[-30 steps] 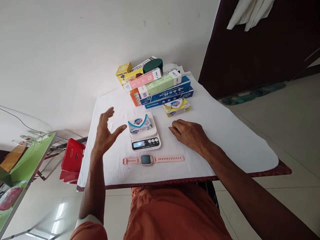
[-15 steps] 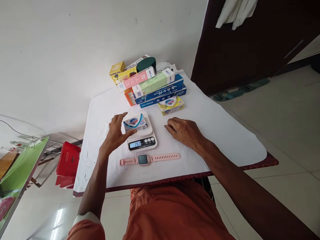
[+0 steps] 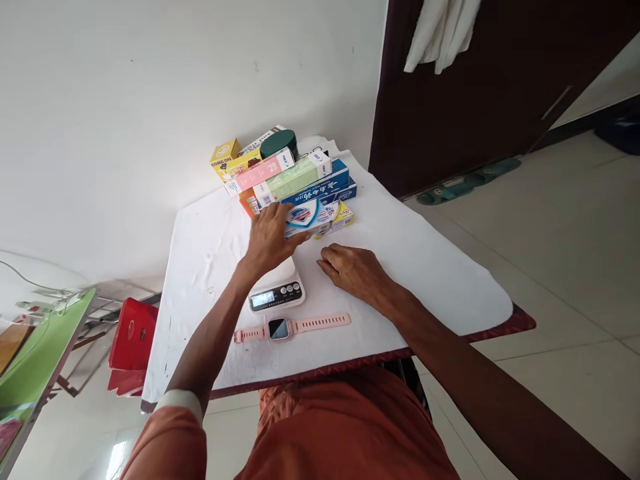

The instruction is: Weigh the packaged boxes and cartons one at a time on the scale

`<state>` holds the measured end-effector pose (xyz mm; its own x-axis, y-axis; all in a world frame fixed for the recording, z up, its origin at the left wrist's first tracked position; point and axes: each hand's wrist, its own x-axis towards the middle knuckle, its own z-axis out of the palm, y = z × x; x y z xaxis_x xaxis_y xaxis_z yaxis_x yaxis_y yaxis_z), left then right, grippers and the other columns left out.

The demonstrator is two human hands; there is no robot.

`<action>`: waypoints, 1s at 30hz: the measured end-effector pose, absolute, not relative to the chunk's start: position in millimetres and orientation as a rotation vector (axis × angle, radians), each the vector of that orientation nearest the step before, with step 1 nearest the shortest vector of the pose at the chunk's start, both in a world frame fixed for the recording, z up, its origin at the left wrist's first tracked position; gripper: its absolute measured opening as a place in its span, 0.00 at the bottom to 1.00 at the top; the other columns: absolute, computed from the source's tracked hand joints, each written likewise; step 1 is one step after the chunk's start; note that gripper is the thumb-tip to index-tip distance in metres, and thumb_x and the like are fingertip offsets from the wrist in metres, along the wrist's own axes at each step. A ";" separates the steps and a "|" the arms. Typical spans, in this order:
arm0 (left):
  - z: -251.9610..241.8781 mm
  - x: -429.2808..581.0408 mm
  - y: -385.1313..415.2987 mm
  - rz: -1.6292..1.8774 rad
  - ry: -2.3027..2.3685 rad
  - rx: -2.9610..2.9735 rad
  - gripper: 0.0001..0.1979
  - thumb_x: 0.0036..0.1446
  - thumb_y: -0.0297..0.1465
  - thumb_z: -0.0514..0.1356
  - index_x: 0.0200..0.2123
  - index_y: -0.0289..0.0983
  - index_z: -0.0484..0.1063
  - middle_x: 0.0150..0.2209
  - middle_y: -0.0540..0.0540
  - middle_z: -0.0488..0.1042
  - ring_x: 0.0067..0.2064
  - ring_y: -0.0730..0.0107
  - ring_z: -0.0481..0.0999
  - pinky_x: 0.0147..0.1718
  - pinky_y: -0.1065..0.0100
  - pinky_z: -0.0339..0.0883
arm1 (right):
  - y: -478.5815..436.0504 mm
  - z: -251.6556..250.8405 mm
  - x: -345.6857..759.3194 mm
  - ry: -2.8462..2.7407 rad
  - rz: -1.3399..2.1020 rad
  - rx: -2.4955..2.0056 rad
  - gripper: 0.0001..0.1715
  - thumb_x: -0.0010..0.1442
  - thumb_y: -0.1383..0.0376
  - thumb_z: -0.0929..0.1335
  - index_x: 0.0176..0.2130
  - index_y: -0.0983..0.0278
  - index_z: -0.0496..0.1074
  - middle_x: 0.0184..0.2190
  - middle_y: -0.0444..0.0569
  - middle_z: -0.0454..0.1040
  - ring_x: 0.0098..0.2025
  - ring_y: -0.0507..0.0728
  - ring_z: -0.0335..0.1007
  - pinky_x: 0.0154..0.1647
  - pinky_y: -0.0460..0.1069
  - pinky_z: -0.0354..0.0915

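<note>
My left hand [image 3: 271,239] grips a white and blue soap box [image 3: 311,217] by its left end, lifted above the kitchen scale [image 3: 278,287]. Behind and partly covered by it lies a yellow soap box [image 3: 343,220]. The scale's display is lit, but its digits are blurred; my left hand and forearm hide part of its platform. To the right of the scale, my right hand [image 3: 354,270] rests on the white cloth with its fingers curled in and nothing visible in them. A pink-strapped smartwatch [image 3: 279,328] lies stretched out in front of the scale.
Toward the wall are piled a green box [image 3: 295,177], a pink box [image 3: 263,170], blue toothpaste boxes [image 3: 325,183], yellow boxes [image 3: 225,153] and a dark green-lidded jar [image 3: 279,143]. A red stool [image 3: 134,333] and a green table [image 3: 55,333] stand left of the white-covered table [image 3: 440,273].
My left hand has closed on the white and blue soap box, lifted it off the scale and carried it up and to the right. My right hand stays resting on the table.
</note>
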<state>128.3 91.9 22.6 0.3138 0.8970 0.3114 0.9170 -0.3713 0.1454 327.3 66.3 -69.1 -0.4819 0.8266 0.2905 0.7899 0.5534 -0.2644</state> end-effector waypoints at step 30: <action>75.9 64.6 234.0 -0.289 -2.059 -2.341 0.30 0.63 0.50 0.64 0.65 0.47 0.69 0.63 0.36 0.70 0.68 0.38 0.65 0.64 0.39 0.58 | 64.9 -66.6 326.9 -2.451 0.145 -1.356 0.12 0.74 0.66 0.64 0.40 0.64 0.76 0.35 0.51 0.80 0.35 0.56 0.74 0.28 0.49 0.47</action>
